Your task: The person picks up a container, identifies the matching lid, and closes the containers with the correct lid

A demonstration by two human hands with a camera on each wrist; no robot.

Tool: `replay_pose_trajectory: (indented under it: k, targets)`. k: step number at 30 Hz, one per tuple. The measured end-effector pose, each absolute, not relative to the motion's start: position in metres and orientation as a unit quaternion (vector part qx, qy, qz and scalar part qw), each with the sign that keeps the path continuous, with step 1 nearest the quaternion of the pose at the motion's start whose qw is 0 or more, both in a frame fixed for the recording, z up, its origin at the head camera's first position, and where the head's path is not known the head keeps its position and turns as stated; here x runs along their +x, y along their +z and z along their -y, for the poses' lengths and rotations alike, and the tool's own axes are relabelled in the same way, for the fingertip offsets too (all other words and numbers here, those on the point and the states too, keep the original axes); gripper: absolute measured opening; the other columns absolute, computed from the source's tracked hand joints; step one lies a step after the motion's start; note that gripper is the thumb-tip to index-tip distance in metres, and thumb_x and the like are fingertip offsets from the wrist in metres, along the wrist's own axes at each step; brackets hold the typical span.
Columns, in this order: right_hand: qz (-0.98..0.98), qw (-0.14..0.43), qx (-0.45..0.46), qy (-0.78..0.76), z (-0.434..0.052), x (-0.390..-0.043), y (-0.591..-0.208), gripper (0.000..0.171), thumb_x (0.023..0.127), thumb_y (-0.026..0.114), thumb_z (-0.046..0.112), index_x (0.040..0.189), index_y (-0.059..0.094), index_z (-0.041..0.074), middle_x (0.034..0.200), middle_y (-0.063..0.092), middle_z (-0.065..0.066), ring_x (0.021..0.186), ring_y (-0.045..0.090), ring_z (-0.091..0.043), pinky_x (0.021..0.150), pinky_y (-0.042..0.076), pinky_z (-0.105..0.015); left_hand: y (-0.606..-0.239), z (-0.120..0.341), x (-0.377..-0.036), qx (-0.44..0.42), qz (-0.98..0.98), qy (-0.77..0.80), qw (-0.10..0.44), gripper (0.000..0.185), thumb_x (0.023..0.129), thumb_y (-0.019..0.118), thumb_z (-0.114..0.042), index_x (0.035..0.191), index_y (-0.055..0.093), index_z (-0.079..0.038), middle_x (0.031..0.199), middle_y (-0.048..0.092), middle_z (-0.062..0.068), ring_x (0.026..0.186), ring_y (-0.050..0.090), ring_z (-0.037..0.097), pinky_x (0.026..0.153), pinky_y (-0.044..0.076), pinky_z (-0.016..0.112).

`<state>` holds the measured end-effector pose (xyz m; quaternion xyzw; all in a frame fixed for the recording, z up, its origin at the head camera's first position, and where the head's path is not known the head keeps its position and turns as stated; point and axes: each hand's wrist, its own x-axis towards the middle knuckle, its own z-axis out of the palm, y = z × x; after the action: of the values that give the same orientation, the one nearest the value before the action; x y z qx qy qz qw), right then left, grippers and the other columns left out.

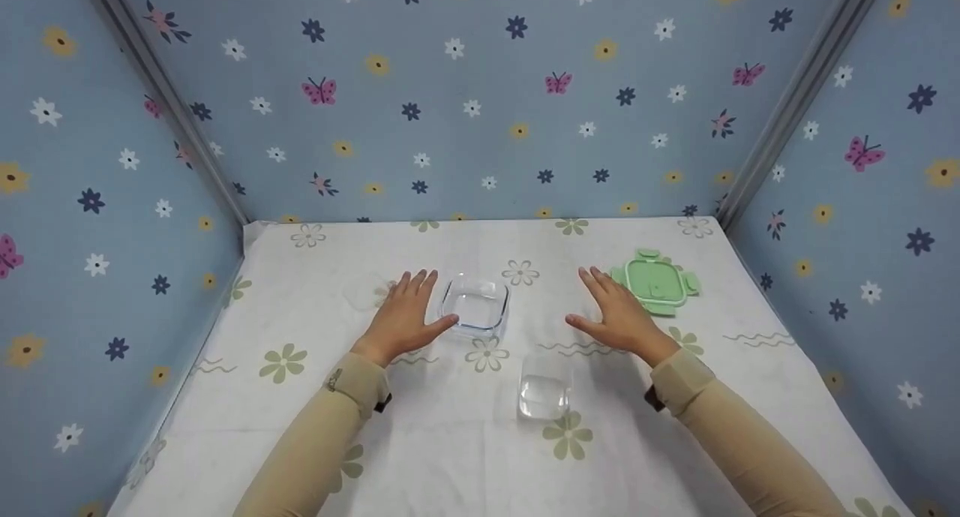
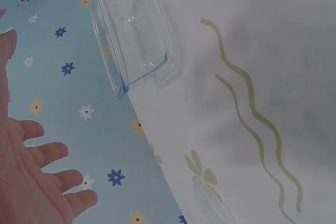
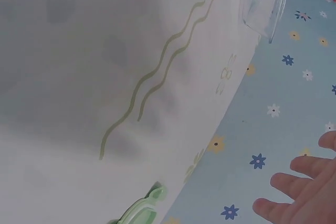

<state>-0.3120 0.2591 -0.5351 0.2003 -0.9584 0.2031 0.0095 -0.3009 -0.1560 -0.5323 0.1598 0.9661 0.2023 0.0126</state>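
My left hand hovers over the table with fingers straight and thumb spread, holding nothing. Just right of its thumb stands a square clear glass food container, its top uncovered. That glass container shows from the side in the left wrist view. Opposite, my right hand is also held out flat and holds nothing. Close beyond its fingers lies a green lid with side flaps. Nearer to me, between the forearms, a clear see-through container sits on the cloth.
A faint transparent piece lies left of the left hand, partly covered by it. The white flowered cloth spreads over the table. Blue patterned walls enclose the back and both sides, with grey poles at the corners.
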Motion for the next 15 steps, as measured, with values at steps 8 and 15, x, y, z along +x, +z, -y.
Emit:
replay_pose_trajectory:
  k: [8,15]
  targets:
    - [0.953,0.007,0.197,0.23,-0.255,-0.308,-0.533,0.097,0.101,0.07,0.057,0.173,0.026,0.01,0.177,0.029,-0.024,0.16,0.034,-0.05,0.129,0.03,-0.069,-0.537,0.152,-0.298,0.176,-0.962,0.207,0.012,0.098,0.103,0.06,-0.068,0.172,0.028,-0.006,0.177,0.03,0.021,0.165,0.025,0.046,0.136,0.021,0.06]
    - [0.953,0.001,0.195,0.233,-0.253,-0.306,-0.536,0.097,0.101,0.07,0.059,0.172,0.029,0.009,0.175,0.032,-0.025,0.159,0.037,-0.049,0.128,0.033,-0.069,-0.541,0.144,-0.296,0.191,-0.96,0.202,0.011,0.095,0.103,0.063,-0.064,0.17,0.032,-0.004,0.174,0.036,0.023,0.164,0.029,0.046,0.134,0.027,0.059]
